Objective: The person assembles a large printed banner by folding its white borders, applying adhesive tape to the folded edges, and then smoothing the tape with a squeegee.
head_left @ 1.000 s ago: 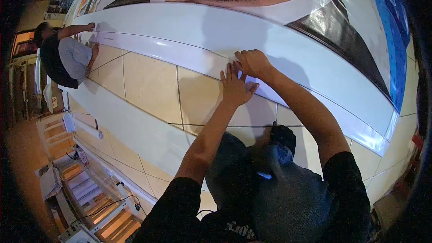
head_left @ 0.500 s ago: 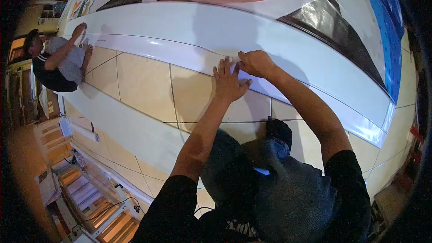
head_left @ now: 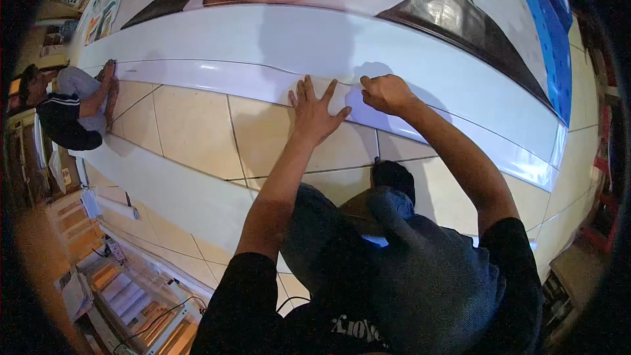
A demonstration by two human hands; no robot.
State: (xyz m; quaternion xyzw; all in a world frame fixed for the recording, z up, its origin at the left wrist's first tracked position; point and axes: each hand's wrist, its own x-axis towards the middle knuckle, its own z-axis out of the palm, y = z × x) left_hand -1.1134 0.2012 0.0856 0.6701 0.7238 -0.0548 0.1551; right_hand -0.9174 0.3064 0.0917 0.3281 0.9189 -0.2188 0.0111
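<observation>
A large printed banner lies on the tiled floor, with a wide white margin (head_left: 217, 33) and a glossy folded strip (head_left: 210, 77) along its near edge. My left hand (head_left: 317, 110) presses on this strip with its fingers spread. To its right, my right hand (head_left: 388, 94) is closed at the line between strip and margin. Whatever its fingers may pinch is hidden or too small to name.
A co-worker (head_left: 69, 108) crouches at the far left, hands on the banner's edge. A long pale strip (head_left: 177, 181) crosses the tiles (head_left: 194, 118). Wooden slatted frames (head_left: 72, 217) and a white roll (head_left: 118, 207) stand or lie at lower left.
My right hand has moved right along the strip, away from my left hand, whose fingers are spread wider. The co-worker's raised hand has come down to the edge. The view has shifted slightly.
</observation>
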